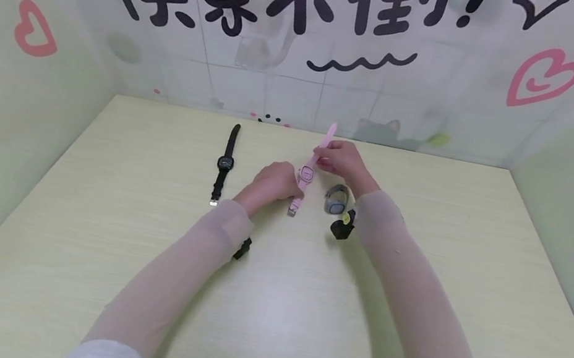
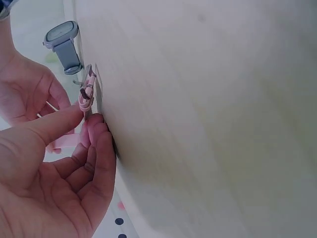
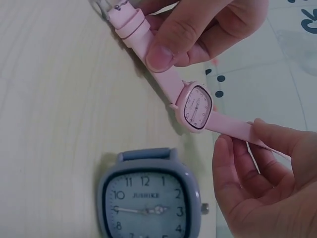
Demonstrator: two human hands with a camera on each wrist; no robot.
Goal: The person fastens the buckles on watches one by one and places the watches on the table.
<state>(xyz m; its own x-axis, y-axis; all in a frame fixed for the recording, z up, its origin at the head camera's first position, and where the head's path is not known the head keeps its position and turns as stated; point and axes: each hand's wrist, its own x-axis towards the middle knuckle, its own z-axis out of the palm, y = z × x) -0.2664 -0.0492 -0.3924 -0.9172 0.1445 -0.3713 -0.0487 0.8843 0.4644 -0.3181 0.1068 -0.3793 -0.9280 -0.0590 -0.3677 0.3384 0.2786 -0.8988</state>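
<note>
A pink wristwatch (image 1: 306, 174) with a square dial is stretched out between both hands at the far middle of the table. My left hand (image 1: 276, 181) pinches the buckle-end strap between thumb and fingers. The thumb on that strap shows plainly in the right wrist view. My right hand (image 1: 345, 160) pinches the other strap (image 3: 230, 125) between thumb and fingers, beyond the dial. Close to the right hand stands a grey-blue watch (image 1: 336, 204), its dial (image 3: 146, 203) large in the right wrist view. In the left wrist view the pink buckle (image 2: 88, 87) is seen edge-on.
A black watch (image 1: 225, 163) lies straightened to the left of the hands. Beside the right wrist is a black object (image 1: 341, 228) with a yellow spot; whether it is worn cannot be told. Another black piece (image 1: 242, 249) shows past the left sleeve. Printed walls (image 1: 288, 98) enclose the table.
</note>
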